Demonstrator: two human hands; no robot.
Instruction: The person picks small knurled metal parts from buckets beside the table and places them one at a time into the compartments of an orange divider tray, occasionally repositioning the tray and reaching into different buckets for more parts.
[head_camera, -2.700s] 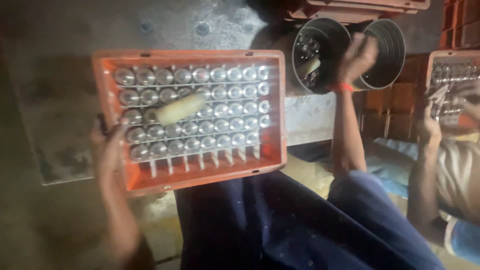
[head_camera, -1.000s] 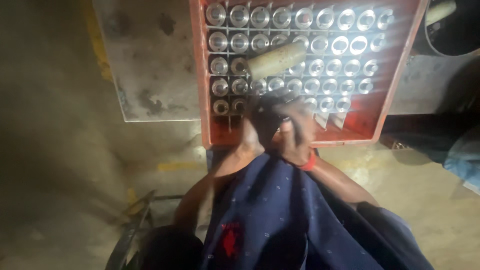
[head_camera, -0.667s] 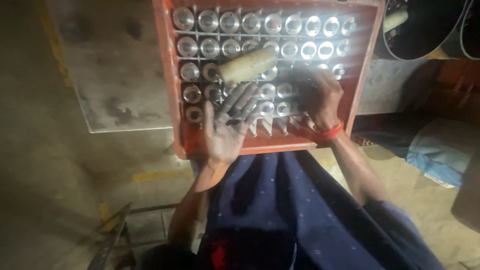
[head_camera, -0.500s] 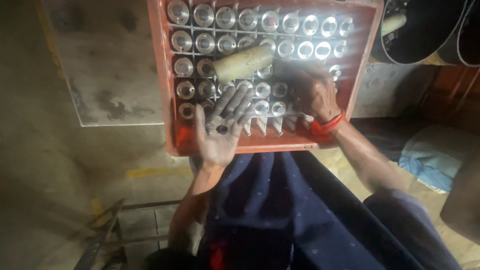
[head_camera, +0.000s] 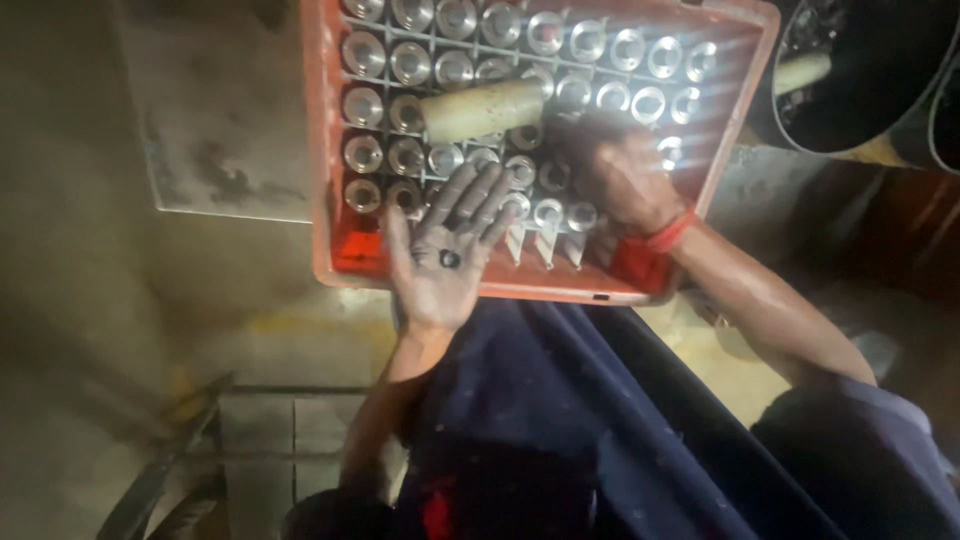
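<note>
An orange plastic crate rests against my lap, its grid filled with several shiny metal sleeves standing on end. A cream-coloured roller lies across the top of them. My left hand is held palm up over the crate's near edge with its fingers spread, and a small dark ring lies on the palm. My right hand, with a red band at the wrist, reaches down among the sleeves at the crate's near right. Its fingertips are hidden.
A dark blue cloth covers my lap. A grey metal plate lies on the floor left of the crate. A black drum at upper right holds another cream roller. A metal frame sits at lower left.
My left hand has turned palm up and drawn back to the crate's near edge, showing the dark ring. My right hand has moved from the right edge in among the sleeves.
</note>
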